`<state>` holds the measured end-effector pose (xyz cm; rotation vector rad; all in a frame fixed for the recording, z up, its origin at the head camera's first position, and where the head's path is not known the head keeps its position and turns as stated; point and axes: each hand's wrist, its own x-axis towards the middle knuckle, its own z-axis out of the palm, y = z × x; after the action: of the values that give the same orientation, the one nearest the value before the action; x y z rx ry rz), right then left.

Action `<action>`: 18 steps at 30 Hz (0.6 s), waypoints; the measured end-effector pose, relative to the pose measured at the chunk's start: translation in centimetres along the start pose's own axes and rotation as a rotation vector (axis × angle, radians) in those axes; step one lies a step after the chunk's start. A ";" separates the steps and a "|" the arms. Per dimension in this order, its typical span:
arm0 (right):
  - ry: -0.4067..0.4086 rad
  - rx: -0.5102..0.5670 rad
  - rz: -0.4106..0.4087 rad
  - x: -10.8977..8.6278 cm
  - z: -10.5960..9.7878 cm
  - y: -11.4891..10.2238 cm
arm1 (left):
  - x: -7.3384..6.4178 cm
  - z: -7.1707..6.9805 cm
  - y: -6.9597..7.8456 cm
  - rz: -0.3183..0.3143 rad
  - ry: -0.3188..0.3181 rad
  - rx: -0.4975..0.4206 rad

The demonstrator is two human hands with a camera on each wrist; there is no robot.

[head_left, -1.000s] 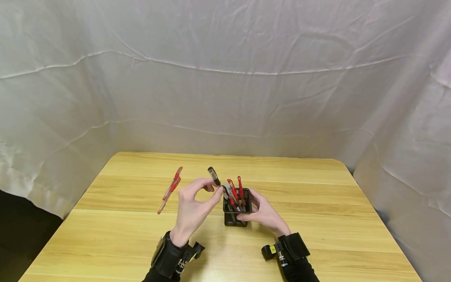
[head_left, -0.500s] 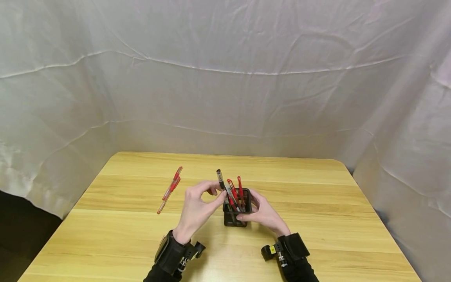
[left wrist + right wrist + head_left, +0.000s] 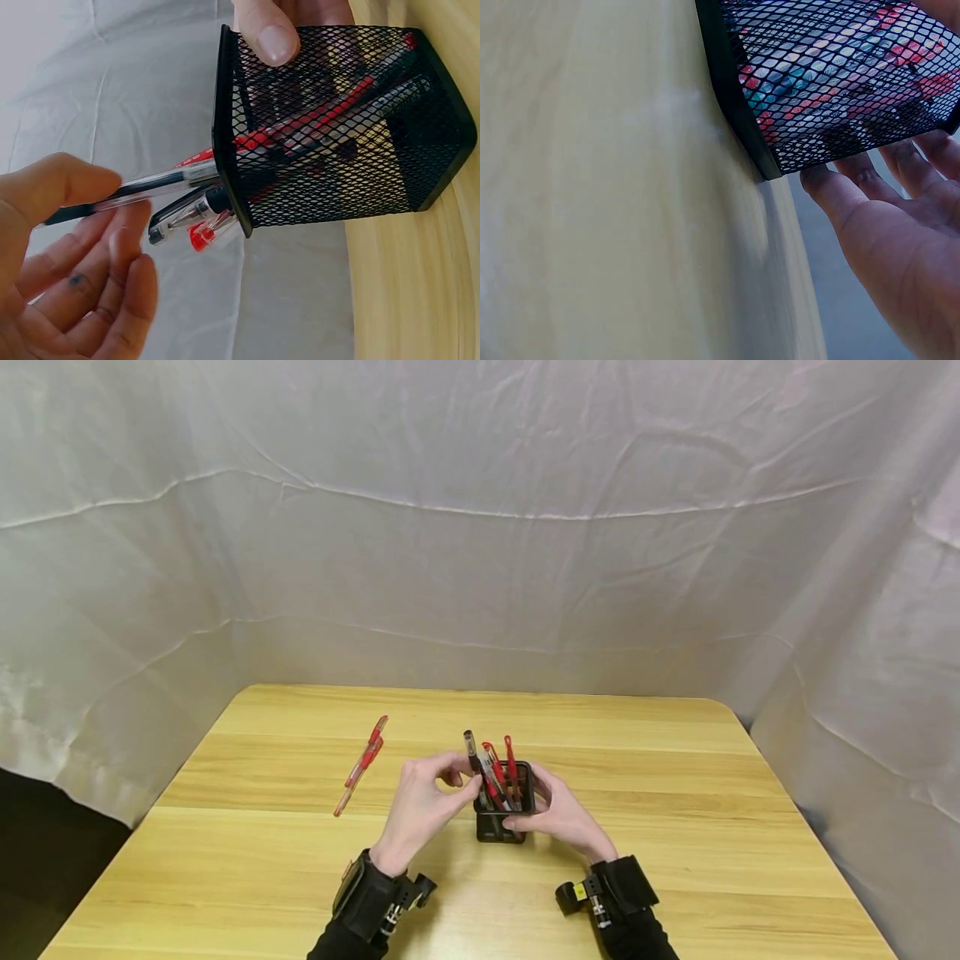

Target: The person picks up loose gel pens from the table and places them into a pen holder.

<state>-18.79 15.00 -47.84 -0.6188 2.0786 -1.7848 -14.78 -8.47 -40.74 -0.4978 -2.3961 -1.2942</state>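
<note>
"What was the left hand doing?"

"It pinched a black-capped gel pen between thumb and fingers. The pen leaned slightly, cap end up, and its clear barrel ran down to the mouth of the black mesh pen holder. How deep it reached inside, I couldn't tell."

"And the right hand?"

"That one grasped the holder from its right side. The thumb pressed on the mesh near the rim, and the other fingers curved round the wall."

"Where did the holder stand?"

"Upright on the wood-grain table, in front of the person and between the two hands."

"Was anything in it?"

"Several pens, all slanting. Red pens stuck up above the rim, and a clear pen with a black end poked out just beside the pinched one. The mesh blurred the rest, so I couldn't count them."

"Anything lying loose?"

"Two red gel pens lay on the table to the left of the left hand, nearly parallel and close together; whether they touched, I couldn't say. Pale grey fabric hung behind the table, wrinkled and creased."
</note>
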 end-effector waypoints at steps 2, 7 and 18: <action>0.000 -0.001 0.000 0.1 0.0 0.0 | 0.0 0.0 0.0 -0.034 -0.045 0.013; 0.001 0.007 0.009 0.2 0.2 0.1 | -0.1 -0.7 -0.2 -0.121 -0.100 0.074; 0.093 -0.045 0.148 0.0 0.1 -0.1 | 0.1 -3.8 -3.7 -0.321 -0.118 0.121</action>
<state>-18.76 14.90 -47.77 -0.3887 2.1693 -1.7186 -16.00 -13.61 -41.37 -0.1618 -2.7183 -1.2629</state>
